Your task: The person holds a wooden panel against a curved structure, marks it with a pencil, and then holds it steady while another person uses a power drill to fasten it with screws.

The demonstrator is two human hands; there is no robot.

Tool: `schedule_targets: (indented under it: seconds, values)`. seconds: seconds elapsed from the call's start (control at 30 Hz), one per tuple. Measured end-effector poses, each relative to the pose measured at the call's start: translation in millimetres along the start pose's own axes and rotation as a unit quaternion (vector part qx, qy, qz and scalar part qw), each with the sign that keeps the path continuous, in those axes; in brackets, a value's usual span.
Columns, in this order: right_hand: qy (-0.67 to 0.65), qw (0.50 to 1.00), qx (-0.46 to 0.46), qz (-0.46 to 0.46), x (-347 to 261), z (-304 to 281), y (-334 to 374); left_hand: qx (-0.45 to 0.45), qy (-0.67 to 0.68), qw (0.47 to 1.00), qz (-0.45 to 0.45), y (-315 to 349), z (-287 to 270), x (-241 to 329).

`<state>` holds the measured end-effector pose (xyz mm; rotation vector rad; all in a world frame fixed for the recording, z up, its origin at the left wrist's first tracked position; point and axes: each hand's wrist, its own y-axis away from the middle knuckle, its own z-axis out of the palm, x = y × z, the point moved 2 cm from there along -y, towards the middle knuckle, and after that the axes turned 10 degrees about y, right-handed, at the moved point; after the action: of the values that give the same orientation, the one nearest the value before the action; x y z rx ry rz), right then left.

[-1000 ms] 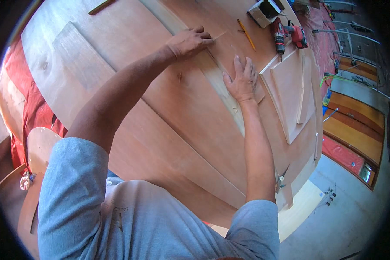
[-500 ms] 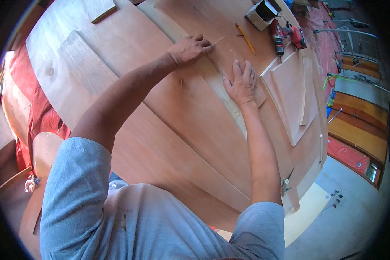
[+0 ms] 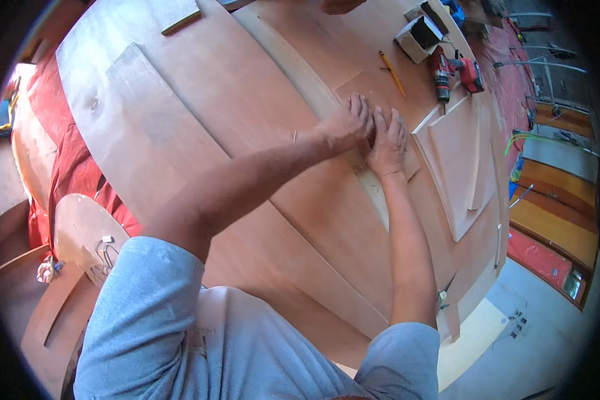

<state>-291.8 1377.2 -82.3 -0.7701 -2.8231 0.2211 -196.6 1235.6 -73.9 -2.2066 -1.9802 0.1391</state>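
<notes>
My left hand (image 3: 350,125) rests on a long pale wooden strip (image 3: 293,65) with its fingers curled down. Whatever is under those fingers is hidden. Right beside it, touching or nearly touching, lies my right hand (image 3: 387,145), its fingers stretched out and its thumb mostly out of sight behind the left hand. Under both hands spread large reddish-brown plywood sheets (image 3: 320,193). A small flat wood piece (image 3: 412,163) shows by the right wrist.
A yellow pencil (image 3: 393,75), a red and black cordless drill (image 3: 445,70) and an open box (image 3: 417,39) lie beyond my right hand. Right of it are stacked panel offcuts (image 3: 455,160). A dark pointed tool (image 3: 445,292) sits near my right forearm. Red sheeting (image 3: 60,127) hangs at left.
My left hand has moved right and nearer along the strip, up against my right hand. The right hand's fingers have drawn closer together. The view has shifted slightly.
</notes>
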Motion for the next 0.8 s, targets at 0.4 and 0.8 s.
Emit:
schedule_targets:
  seconds: [0.4, 0.8]
  values:
    - [-0.004, 0.999, -0.040, -0.014, 6.2, -0.8, 0.7, 0.069, -0.085, 0.990, 0.091, -1.9, 21.4, -6.4]
    - [-0.008, 0.999, -0.025, -0.025, 11.6, 0.0, 5.1, 0.078, -0.109, 0.988, 0.079, -1.4, 12.8, -0.5]
